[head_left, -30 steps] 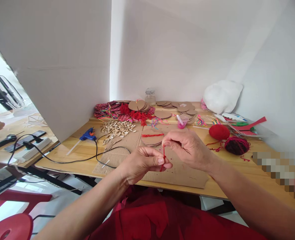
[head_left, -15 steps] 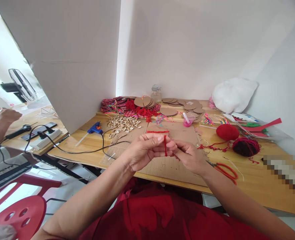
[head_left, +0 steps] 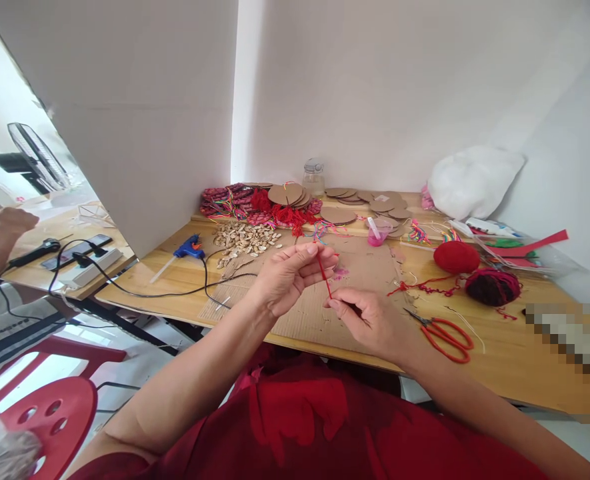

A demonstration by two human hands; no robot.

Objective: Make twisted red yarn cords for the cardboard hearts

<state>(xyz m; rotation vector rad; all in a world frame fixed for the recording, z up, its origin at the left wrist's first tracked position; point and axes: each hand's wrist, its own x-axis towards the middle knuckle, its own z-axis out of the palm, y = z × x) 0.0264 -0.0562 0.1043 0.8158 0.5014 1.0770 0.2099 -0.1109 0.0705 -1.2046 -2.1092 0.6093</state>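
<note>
A short length of red yarn [head_left: 323, 275] is stretched between my two hands above the cardboard sheet. My left hand [head_left: 292, 272] pinches its upper end between thumb and index finger, palm turned up. Lower and to the right, my right hand [head_left: 362, 317] grips the other end in a pinch. Orange-handled scissors [head_left: 447, 335] lie on the table to the right of my right hand. Behind them are a red yarn ball [head_left: 456, 257] and a dark red and pink yarn ball [head_left: 493, 287].
Shell-like pieces [head_left: 249, 241] and a blue glue gun [head_left: 189, 247] with a trailing black cord lie left. Cardboard discs [head_left: 338, 215], braided bundles [head_left: 225, 203] and a glass jar [head_left: 313, 178] stand behind. Another person's hand [head_left: 15, 220] shows at far left.
My right hand has moved down and slightly left, away from my left hand, drawing the yarn out straight. The loop around my left fingers is no longer seen. The view has shifted slightly.
</note>
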